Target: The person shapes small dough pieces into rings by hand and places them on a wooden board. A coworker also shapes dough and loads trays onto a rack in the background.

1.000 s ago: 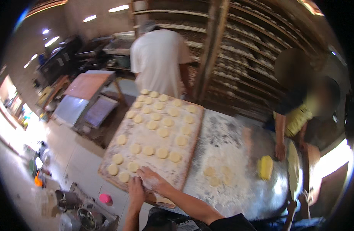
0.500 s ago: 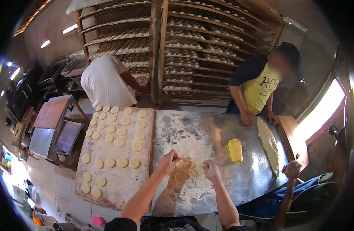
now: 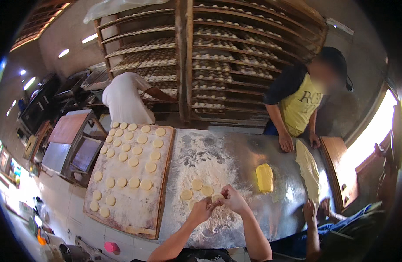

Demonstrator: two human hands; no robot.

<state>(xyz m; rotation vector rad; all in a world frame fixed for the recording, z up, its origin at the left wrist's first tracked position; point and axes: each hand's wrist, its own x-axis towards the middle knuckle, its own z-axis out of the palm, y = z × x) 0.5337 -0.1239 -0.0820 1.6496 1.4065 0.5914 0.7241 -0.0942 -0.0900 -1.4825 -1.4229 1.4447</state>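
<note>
Both my hands meet over the floured part of the metal table (image 3: 249,218). A small round dough disc (image 3: 217,198) is pinched in the fingers of my right hand (image 3: 234,201). My left hand (image 3: 202,210) comes up against its lower left edge with closed fingertips, which also seem to grip it. Just beyond my left hand, several flat dough discs lie in the flour, among them one dough disc (image 3: 197,184) at the top of the group. To the left, a floured wooden board (image 3: 135,209) carries many more discs in loose rows.
A yellow block of fat (image 3: 265,178) sits right of the flour. Further right lies a long dough strip (image 3: 307,168), with a co-worker's hands (image 3: 311,210) at its near end. Another person (image 3: 299,100) stands across the table. A person in white (image 3: 127,98) bends at tall racks (image 3: 183,61).
My hands were apart and have come together at one dough disc, the left moving right and down. The right-hand co-worker's hands have come to the dough strip. The whole view has shifted slightly.
</note>
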